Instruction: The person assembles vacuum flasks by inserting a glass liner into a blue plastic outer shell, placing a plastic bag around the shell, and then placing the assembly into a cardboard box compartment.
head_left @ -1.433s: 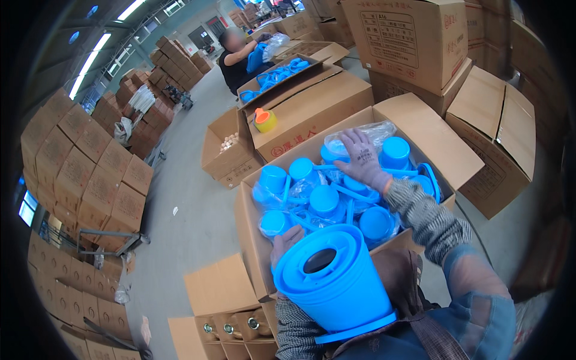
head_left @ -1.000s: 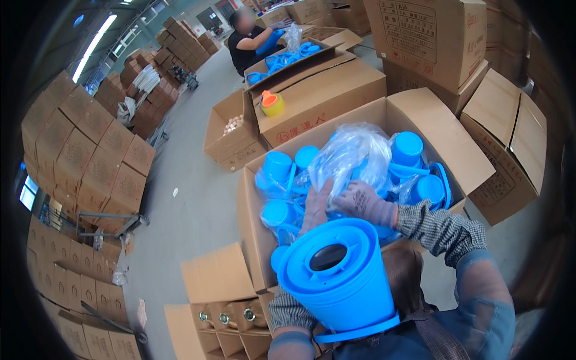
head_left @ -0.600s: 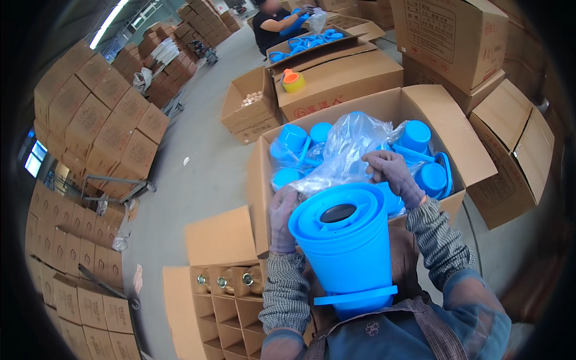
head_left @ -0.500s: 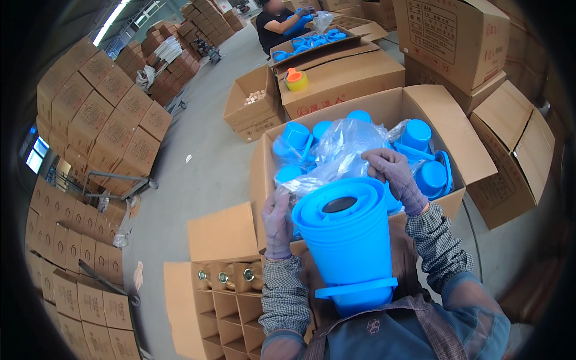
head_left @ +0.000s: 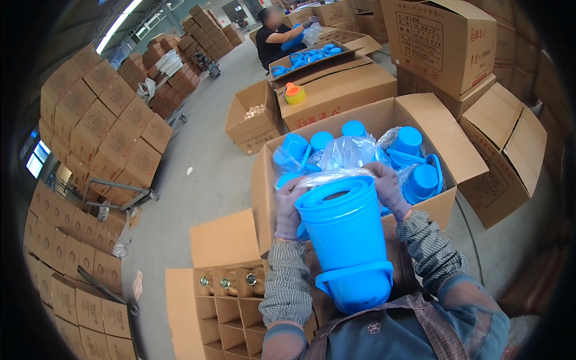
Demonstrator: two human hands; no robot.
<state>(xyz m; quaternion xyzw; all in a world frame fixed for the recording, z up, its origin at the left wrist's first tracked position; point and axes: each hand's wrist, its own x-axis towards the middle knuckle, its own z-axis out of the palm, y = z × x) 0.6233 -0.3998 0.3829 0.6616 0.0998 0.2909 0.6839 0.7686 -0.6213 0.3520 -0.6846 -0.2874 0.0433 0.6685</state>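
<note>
A blue plastic vessel with a ringed, hollow end (head_left: 345,240) leans against my front, that end tilted away from me. A blue strap-like handle (head_left: 355,273) crosses it near my body. Just beyond the ringed end, a clear plastic bag (head_left: 327,177) is drawn out between my gloved hands. My left hand (head_left: 289,210) pinches the bag's left side, close beside the vessel. On the right, my right hand (head_left: 389,187) has its fingers bent over the bag's other side. More blue vessels (head_left: 420,182) and loose clear bags (head_left: 348,153) fill the open carton (head_left: 264,207) ahead.
At lower left stands a divided carton (head_left: 198,288) with several shiny gold-toned bottle shapes (head_left: 253,279). An orange and yellow tape dispenser (head_left: 294,93) sits on a closed carton (head_left: 342,99). Stacked cartons (head_left: 102,135) line the left. A co-worker (head_left: 276,39) handles a blue piece farther off.
Both hands have come closer to the vessel's ringed end. The bag, earlier bunched over the carton, is now pulled into a band behind that end. The view has shifted slightly.
</note>
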